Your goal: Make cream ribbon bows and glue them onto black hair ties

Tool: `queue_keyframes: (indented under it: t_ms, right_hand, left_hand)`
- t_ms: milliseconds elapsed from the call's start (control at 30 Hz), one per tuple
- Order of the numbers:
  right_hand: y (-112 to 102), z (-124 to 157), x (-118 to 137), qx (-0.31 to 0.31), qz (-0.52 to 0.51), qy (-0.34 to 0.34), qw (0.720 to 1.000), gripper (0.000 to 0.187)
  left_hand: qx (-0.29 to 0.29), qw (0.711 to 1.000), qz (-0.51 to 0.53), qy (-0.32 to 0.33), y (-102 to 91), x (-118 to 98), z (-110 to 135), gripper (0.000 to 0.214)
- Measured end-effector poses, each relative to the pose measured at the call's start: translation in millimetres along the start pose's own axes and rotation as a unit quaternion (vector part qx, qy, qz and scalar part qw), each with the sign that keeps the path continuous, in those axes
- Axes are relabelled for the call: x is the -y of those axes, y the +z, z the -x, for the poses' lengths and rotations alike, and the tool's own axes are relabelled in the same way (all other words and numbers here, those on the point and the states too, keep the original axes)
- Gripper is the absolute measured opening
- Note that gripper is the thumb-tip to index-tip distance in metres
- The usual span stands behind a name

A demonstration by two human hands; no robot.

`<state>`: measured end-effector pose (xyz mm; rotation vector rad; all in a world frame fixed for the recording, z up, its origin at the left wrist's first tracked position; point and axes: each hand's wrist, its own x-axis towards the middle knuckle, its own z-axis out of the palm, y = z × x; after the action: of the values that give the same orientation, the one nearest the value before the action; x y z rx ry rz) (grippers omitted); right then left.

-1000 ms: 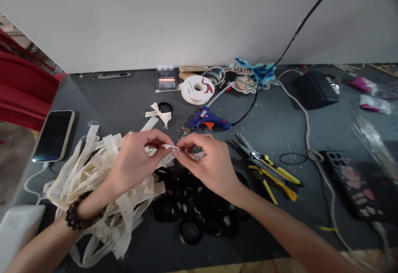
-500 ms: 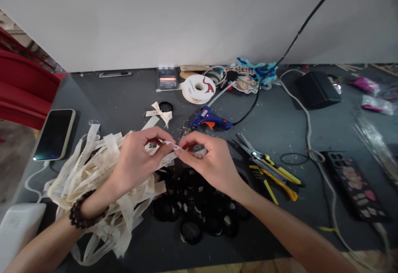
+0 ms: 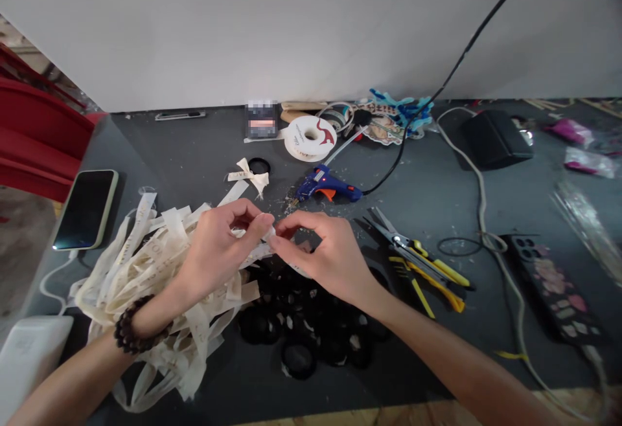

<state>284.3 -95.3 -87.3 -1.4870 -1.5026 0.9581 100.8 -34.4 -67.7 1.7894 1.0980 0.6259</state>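
My left hand (image 3: 221, 248) and my right hand (image 3: 325, 254) meet over the middle of the dark table (image 3: 194, 147), both pinching one short cream ribbon strip (image 3: 269, 233) between fingertips. Under my left wrist lies a heap of cut cream ribbon strips (image 3: 146, 277). Below both hands sits a cluster of black round hair ties (image 3: 311, 335). A finished cream ribbon bow (image 3: 250, 177) lies farther back beside a black ring (image 3: 260, 166). A blue glue gun (image 3: 326, 185) rests just beyond my right hand.
Scissors (image 3: 393, 235) and yellow-handled cutters (image 3: 427, 277) lie right of my right hand. A white ribbon spool (image 3: 310, 138) stands at the back. One phone (image 3: 85, 209) lies at the left, another patterned phone (image 3: 551, 287) at the right, with cables (image 3: 479, 180) and a black box (image 3: 495, 138).
My fingertips have closed in on each other, so the ribbon strip between them looks shorter and more bunched. The hands sit slightly higher and closer together.
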Motion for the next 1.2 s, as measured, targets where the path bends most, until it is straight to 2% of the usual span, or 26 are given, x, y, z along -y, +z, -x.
queue_keyframes:
  t_ms: [200,333,633,800,867,1000,1100,1200]
  right_hand:
    - [1,-1,2,-0.026,0.084,-0.04,0.995,0.004]
    - [4,-1,2,-0.047,0.148,-0.077,0.985,0.005]
    - [3,0,3,-0.037,0.132,-0.066,0.988,0.007]
    - [2,-2,1,-0.046,0.139,-0.069,0.987,0.007]
    - [0,-2,0,-0.048,0.128,-0.062,0.989,0.004]
    - [-4,-3,-3,-0.029,0.042,-0.007,0.999,0.009]
    - [-5,-5,-4,-0.013,-0.021,0.052,0.998,0.016]
    - [-4,-6,-6,-0.021,-0.045,0.055,0.997,0.013]
  left_hand:
    - [0.014,0.998,-0.055,0.008,-1.4,0,2,0.023]
    - [-0.005,0.996,-0.091,0.004,0.5,-2,2,0.021]
    - [0.002,0.998,-0.063,-0.001,1.5,-4,4,0.035]
    - [0.022,1.0,-0.005,-0.008,3.1,-3,5,0.031]
    - [0.026,0.998,0.047,-0.022,5.4,-2,6,0.026]
    - [0.064,0.988,0.128,-0.061,12.4,4,6,0.036]
    - [0.047,0.98,0.171,-0.085,15.5,7,5,0.029]
    - [0.031,0.979,0.174,-0.1,15.7,6,4,0.028]
